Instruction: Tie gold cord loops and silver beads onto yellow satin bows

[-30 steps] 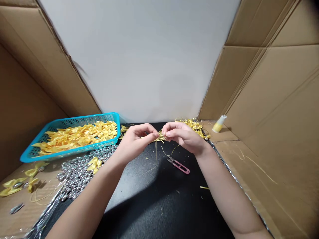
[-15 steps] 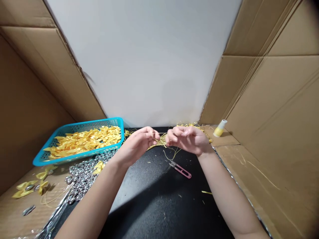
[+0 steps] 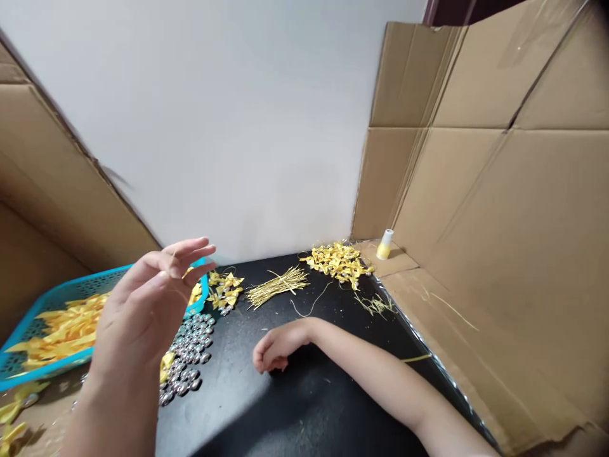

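Cardboard walls [image 3: 499, 209] box in the R side & back-L corner, w/ a pale wall [image 3: 228, 120] behind. Black bench [image 3: 295, 406] runs front to back btwn them. Turquoise basket [image 3: 47, 301] sits at L edge, partly cut off by frame, filled w/ yellow ribbon bows [image 3: 61, 330]. L hand [image 3: 147, 304] is raised above the bench in front of the basket's near corner, palm toward cam, fingers [image 3: 190, 247] spread wide & slack, nothing in them; it touches nothing, nearest things are the basket & the beads below it. R hand [image 3: 276, 346] rests on the bench near centre, forearm lying flat, fingers [image 3: 266, 362] curled loosely under; can't tell if anything is inside the curl, nothing shows. Pile of silver beads [image 3: 188, 355] lies on the bench just R of the basket, under the L hand, well L of the R hand. Heap of finished yellow bows [image 3: 337, 260] sits at back R, beside the cardboard flap. Bundle of gold threads [image 3: 278, 287] lies loose on the bench behind the R hand, apart from both hands, ends fanned toward L. Small cluster of bows [image 3: 224, 289] lies btwn bundle & basket. One stray gold thread [image 3: 311, 304] curls just R of the bundle. Small yellow bottle w/ white cap [image 3: 384, 245] stands upright on the cardboard flap at back R.
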Available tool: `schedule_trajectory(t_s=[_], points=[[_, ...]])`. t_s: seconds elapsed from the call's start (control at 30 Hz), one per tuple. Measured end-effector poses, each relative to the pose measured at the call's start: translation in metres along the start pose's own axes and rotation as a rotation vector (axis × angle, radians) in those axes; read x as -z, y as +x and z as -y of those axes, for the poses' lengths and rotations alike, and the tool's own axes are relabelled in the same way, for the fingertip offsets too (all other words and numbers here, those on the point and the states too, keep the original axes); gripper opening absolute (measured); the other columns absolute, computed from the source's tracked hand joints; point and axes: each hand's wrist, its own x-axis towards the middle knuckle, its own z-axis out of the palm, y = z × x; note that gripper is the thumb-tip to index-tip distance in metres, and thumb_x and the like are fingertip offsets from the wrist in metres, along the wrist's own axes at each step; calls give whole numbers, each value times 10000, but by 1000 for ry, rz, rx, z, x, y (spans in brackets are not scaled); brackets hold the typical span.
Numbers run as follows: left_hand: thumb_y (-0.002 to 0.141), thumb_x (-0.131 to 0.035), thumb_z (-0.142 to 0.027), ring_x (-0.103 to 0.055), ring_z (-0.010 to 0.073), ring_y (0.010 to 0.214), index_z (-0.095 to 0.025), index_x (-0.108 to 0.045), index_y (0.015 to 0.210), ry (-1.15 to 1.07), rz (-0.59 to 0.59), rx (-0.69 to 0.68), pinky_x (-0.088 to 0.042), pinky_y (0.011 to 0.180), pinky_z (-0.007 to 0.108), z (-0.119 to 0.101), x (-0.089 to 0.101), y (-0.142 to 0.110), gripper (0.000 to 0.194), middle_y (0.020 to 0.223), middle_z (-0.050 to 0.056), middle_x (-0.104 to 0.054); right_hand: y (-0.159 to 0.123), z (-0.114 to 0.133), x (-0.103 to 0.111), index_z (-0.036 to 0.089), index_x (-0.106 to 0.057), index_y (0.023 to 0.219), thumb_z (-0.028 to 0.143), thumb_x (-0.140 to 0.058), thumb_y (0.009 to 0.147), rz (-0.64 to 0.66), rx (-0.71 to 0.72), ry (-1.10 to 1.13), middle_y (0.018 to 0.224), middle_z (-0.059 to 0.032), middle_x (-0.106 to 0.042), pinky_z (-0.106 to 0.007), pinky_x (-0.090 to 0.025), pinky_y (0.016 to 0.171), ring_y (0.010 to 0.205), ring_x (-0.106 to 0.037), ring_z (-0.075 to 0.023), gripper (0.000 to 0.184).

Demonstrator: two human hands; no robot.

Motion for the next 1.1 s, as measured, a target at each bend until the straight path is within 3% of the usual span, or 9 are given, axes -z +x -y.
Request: schedule_trajectory(t_s=[0.07,0.13,0.23,0.33,0.47,0.63,0.87,0.97,1.1], points=[[743,-720,-217,-631,198,991,-216,-640,640,69,-37,8,-568,780,268,-4,1,-2,130,1073,1,-704,-11,2,8,126,-608,688,85,-598,759,-115,-23,-73,571,20,-560,-229,-427,541,484,-528,-103,82],[748,-728,-261,-620,195,910,-228,-650,660,150,-59,23,-542,730,279,-6,0,-5,123,1017,9,-703,-30,8,23,134,-620,736,96,-601,763,-320,41,-122,660,-1,-608,-247,-449,598,567,-569,-118,51],[788,-699,-306,-581,177,874,-225,-652,698,313,-17,39,-474,735,263,-4,1,-9,130,899,18,-679,-59,23,41,165,-602,919,138,-591,793,-734,254,-154,944,-36,-625,-272,-444,790,848,-579,-140,130],[826,-655,-329,-543,165,847,-217,-645,739,426,27,57,-426,741,257,-2,4,-9,142,832,15,-626,-75,38,38,187,-571,1059,243,-579,831,-932,442,-142,1090,-57,-605,-302,-428,868,977,-557,-159,235],[831,-648,-347,-477,151,772,-220,-646,747,576,52,52,-379,696,256,-1,7,-4,152,805,4,-540,-77,48,14,189,-594,1041,288,-645,791,-950,646,-125,1089,-68,-627,-315,-456,813,947,-577,-169,274],[799,-677,-349,-500,187,911,-213,-663,751,665,76,25,-392,763,274,4,2,-1,145,882,34,-554,-73,48,-2,197,-610,1035,286,-663,794,-925,654,-179,1108,-66,-630,-337,-466,832,944,-580,-172,263],[841,-629,-383,-494,140,725,-182,-629,766,652,218,176,-378,654,253,9,-13,-6,214,764,6,-564,-60,59,-10,218,-631,1099,348,-663,822,-908,708,-173,1190,-65,-644,-365,-438,934,1083,-576,-192,308],[834,-639,-389,-507,129,692,-174,-630,754,628,251,252,-383,644,244,10,-15,-8,230,718,-3,-581,-55,63,-13,193,-658,1021,345,-658,827,-855,726,-139,1060,-62,-694,-364,-458,906,985,-624,-182,247],[823,-656,-386,-538,131,706,-167,-636,749,599,285,286,-408,672,246,13,-16,-9,232,723,4,-607,-58,65,-11,162,-649,793,331,-661,813,-907,703,-148,800,-32,-685,-330,-484,796,784,-624,-154,171]])
